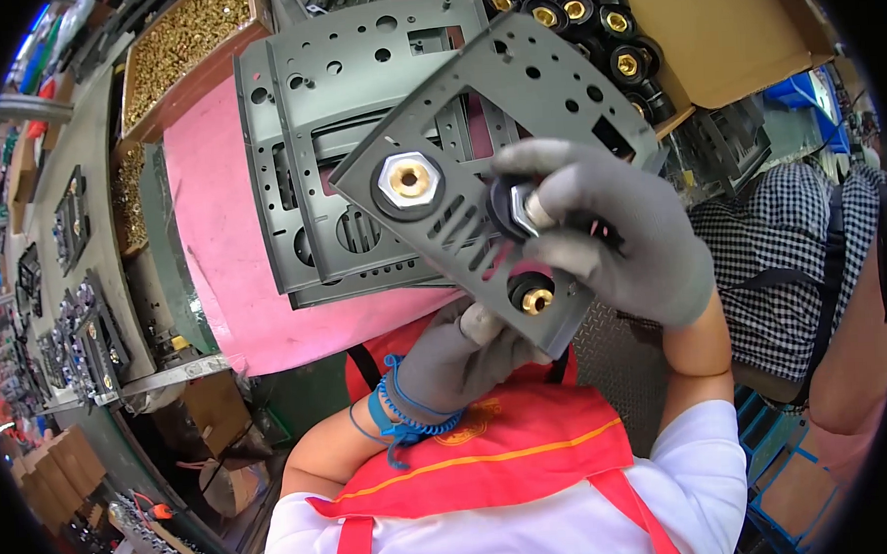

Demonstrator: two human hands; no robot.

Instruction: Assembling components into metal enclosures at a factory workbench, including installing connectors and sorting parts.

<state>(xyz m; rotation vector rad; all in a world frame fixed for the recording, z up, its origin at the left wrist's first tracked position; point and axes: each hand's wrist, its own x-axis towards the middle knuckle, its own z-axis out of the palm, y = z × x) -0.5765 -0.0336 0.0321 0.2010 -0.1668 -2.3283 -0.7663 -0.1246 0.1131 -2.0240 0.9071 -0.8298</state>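
My left hand, in a grey glove with a blue coiled wrist strap, grips the lower edge of a dark grey metal panel and holds it tilted. In my right hand, also gloved, a silver hex nut with a black ring is pinched between fingers and thumb. This nut is against or just above the panel; which, I cannot tell. To its left, another hex nut surrounds a brass fitting in the panel. Near the lower corner, a brass threaded end pokes through a hole without a nut.
Other grey panels lie stacked on a pink sheet. At the back left stands a box of small brass parts. A carton at the back right holds several black brass-centred parts. A person in a checkered garment is close on the right.
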